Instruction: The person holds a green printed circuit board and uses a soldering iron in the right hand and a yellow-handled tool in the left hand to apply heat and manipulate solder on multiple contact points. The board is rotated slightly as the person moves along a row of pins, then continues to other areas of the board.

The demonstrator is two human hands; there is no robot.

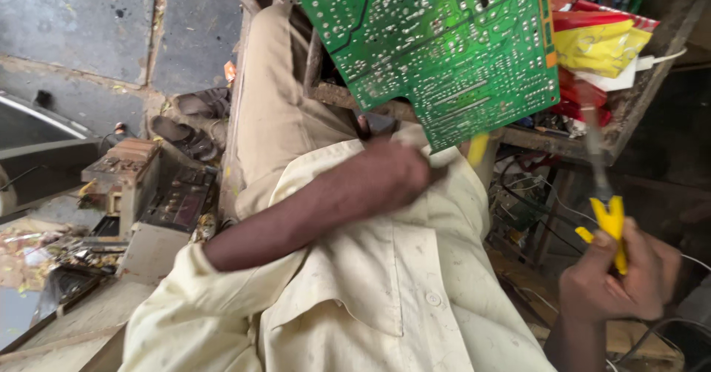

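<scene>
Green circuit board [444, 46]: light, stiff, fragile; left hand [396, 173] gripped its near edge, safest hold there. Right hand [618, 272] was closed on yellow-handled tool [609, 220], right side.

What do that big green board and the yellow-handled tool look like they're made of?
The green board looks like rigid laminate, probably fibreglass, with a glossy green coating; the many small silvery dots and pale lines suggest metal solder joints and tracks. The left hand holds it by its lower edge. The tool in the right hand has a smooth bright yellow grip, likely plastic, and a dull grey shaft, seemingly metal, though blurred.
</scene>
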